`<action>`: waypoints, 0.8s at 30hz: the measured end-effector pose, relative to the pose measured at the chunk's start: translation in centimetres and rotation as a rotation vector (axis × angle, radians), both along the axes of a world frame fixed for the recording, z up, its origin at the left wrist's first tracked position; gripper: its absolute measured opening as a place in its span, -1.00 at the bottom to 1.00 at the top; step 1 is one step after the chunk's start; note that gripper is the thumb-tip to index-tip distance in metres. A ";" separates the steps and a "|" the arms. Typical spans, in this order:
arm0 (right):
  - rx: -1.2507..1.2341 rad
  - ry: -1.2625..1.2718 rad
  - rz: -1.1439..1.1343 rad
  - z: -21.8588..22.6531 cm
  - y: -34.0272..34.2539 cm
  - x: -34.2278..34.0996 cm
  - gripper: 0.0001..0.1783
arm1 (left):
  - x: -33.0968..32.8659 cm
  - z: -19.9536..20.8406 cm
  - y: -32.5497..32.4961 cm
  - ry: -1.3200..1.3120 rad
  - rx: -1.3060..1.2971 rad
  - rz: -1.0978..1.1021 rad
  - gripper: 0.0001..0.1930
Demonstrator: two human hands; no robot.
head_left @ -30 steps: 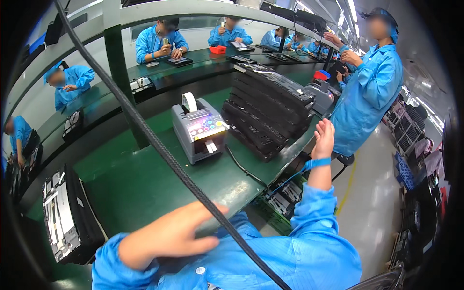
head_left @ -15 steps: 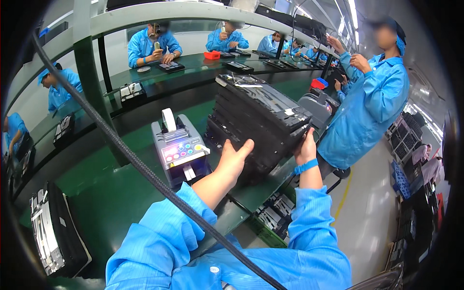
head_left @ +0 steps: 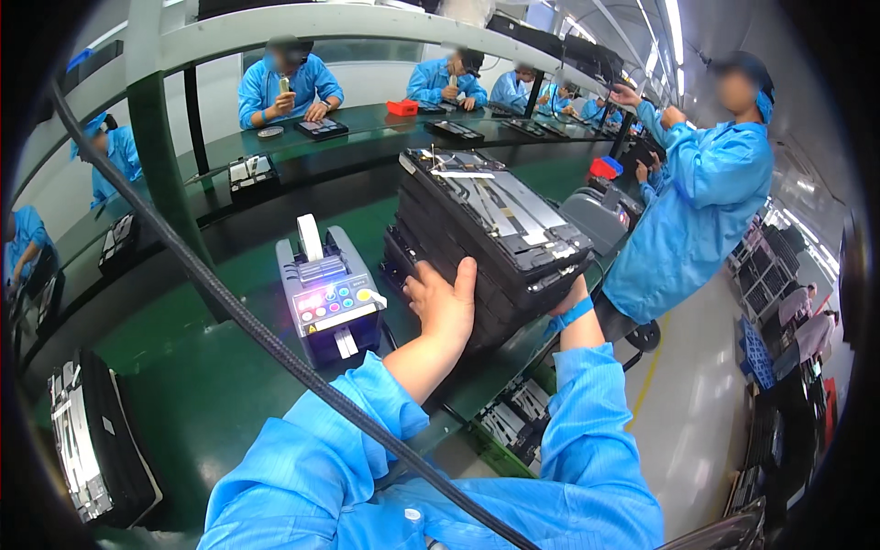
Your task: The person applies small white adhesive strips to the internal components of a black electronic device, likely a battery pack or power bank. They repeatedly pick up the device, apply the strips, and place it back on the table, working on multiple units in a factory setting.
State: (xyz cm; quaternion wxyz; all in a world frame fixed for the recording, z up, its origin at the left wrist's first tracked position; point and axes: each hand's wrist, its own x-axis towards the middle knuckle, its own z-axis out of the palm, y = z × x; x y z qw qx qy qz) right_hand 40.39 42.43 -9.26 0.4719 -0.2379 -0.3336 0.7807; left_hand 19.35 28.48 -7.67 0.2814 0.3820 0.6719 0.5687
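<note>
Head view: I judge gripping the stack (head_left: 477, 249) is in hand, left hand (head_left: 444, 307) fingers spread against it, right hand (head_left: 574, 297) fingers hidden, the next move needing even support.

Small red tray (head_left: 401, 108) — blue crate (head_left: 757, 352), yellow floor line (head_left: 648, 380)

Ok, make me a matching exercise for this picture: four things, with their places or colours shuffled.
1. Left hand
2. Tape dispenser
3. Wristband
4. Crate

A. Blue, at the right hand's wrist
B. Green, below the table's edge
C. At the black stack's near side
D. Grey, with lit buttons

Pairs: 1-C, 2-D, 3-A, 4-B
</note>
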 end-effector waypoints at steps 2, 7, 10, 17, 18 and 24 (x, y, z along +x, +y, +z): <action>0.017 0.011 -0.018 0.6 -1.2 -0.9 -0.51 | -0.5 0.3 -0.3 -0.007 0.045 -0.001 0.11; 0.155 0.156 0.071 4.3 -4.7 -1.0 -0.51 | -1.2 3.6 -2.8 -0.050 0.271 -0.091 0.10; 0.307 0.264 0.180 7.9 -8.5 -3.3 -0.50 | -2.9 6.1 -5.3 -0.007 0.385 -0.081 0.10; 0.470 0.442 0.467 10.6 -17.4 -9.9 -0.47 | -9.1 10.1 -15.4 -0.555 0.632 -0.320 -0.25; 0.458 0.518 0.564 10.2 -18.5 -11.5 -0.44 | -10.0 10.2 -17.5 -0.618 0.629 -0.328 -0.33; 0.292 0.194 0.592 6.9 -27.3 -20.2 -0.26 | -18.2 3.0 -29.2 -0.740 0.585 -0.074 -0.56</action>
